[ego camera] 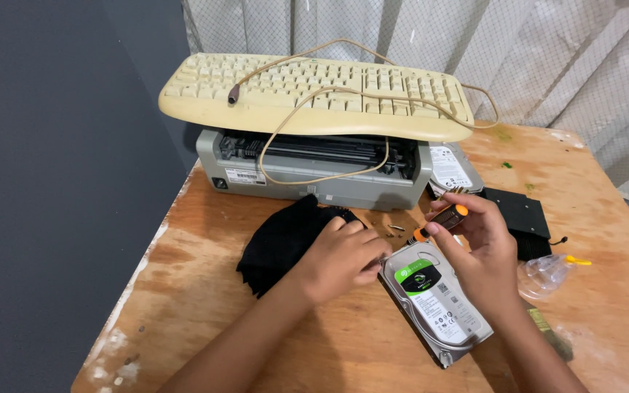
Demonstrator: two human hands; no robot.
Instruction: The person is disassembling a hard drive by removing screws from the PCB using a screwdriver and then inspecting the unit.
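A silver hard drive [437, 306] with a green and white label lies flat on the wooden surface [314, 349], set at a slant, near the front edge and just right of centre. The left hand [340, 258] rests at the drive's upper left corner, its fingers [367, 247] curled and pressed together against the edge of the casing; whether they pinch anything small there cannot be told. The right hand [478, 244] hovers over the drive's upper right side, and its fingers [451, 206] pinch a small screwdriver [438, 222] with a black and orange handle, tip slanting down toward the drive's top edge.

Just beyond the drive, a few loose screws [391, 230] lie on the bare wood. A black cloth [285, 240] is bunched to the left, partly under the left wrist. To the right lie a flat black bracket [522, 218] and a crumpled clear plastic bag [544, 275]; what it holds cannot be made out, though a yellow piece shows at its edge.

Behind stands a grey printer [314, 178], its top open so the black inner mechanism shows. A yellowed keyboard [314, 91] lies across it, its cable looping down into the opening. A second hard drive [453, 167] leans beside the printer's right end.
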